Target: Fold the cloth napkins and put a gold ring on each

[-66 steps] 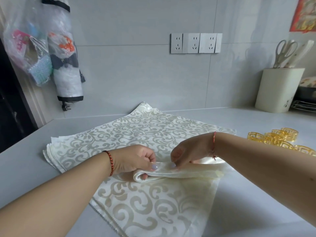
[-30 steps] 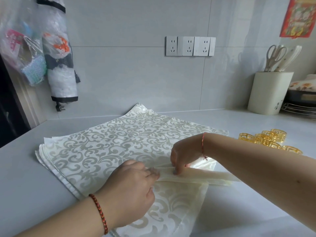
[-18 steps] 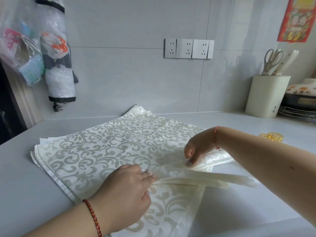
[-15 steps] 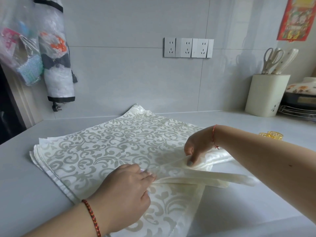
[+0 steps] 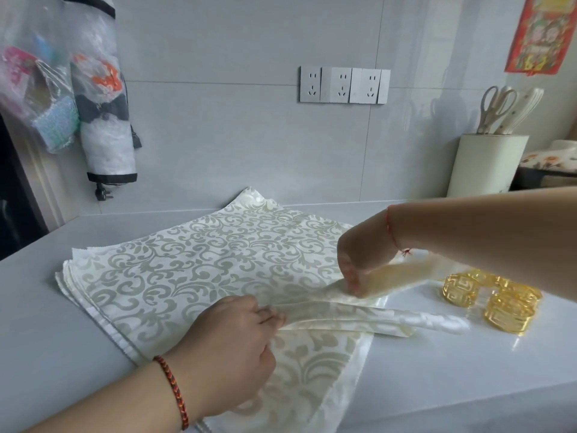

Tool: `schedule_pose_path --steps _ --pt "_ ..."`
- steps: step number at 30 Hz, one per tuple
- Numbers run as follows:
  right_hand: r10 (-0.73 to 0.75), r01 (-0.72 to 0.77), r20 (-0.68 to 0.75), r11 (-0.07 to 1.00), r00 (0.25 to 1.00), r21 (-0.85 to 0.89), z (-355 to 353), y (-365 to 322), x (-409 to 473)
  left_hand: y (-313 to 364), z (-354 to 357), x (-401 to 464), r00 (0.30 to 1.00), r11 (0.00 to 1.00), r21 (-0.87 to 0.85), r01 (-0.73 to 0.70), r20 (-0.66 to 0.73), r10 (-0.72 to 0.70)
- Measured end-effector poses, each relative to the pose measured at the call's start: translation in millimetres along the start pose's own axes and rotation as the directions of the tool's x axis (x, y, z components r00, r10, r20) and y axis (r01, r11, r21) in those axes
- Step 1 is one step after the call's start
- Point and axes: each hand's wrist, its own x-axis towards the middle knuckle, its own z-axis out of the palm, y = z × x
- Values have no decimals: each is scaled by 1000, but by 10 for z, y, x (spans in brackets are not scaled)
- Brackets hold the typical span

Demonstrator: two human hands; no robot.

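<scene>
A stack of cream damask napkins lies flat on the pale bench, and everything else sits in relation to it. On the wall to the stack's far left hang clear plastic bags and a bag dispenser. Over the stack's near corner, the left hand rests knuckles up, a braided red bracelet on its wrist, its fingertips pinching the left end of a napkin folded into a narrow strip. That strip lies across the stack's right corner, its right end running off the stack onto the bench. On the wall behind the stack is a row of power sockets. Above the stack's right edge, the right hand points down with fingers curled, gripping a second fold of the same cream cloth; motion blur hides the exact grasp. Just right of the stack, near the strip's loose end, a cluster of gold napkin rings sits on the bench. Farther right, against the wall, stands a cream utensil holder with scissors.
</scene>
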Motion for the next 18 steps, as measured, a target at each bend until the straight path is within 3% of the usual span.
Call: schedule_pose_path --steps 2,4,7,11,15,18 --pt "-3 -33 151 971 989 236 -60 2 -96 11 -43 6 1000 1000 -19 -6 -4 6" --pt "-81 18 195 952 977 305 -126 -5 -197 50 -145 32 998 1000 -17 23 52 -22" --pt "-164 145 106 975 981 166 -147 -69 -235 -8 -223 62 972 986 -64 155 186 -140" --pt "-244 248 -118 969 962 17 -33 -170 -103 -145 -353 227 909 955 -173 240 386 -158" --pt "-310 329 -223 943 924 53 70 -260 49 -222 -532 422 785 860 -262 439 577 -225" --pt "-326 364 -258 924 909 115 88 -358 140 -218 -525 562 732 823 -195 533 593 -334"
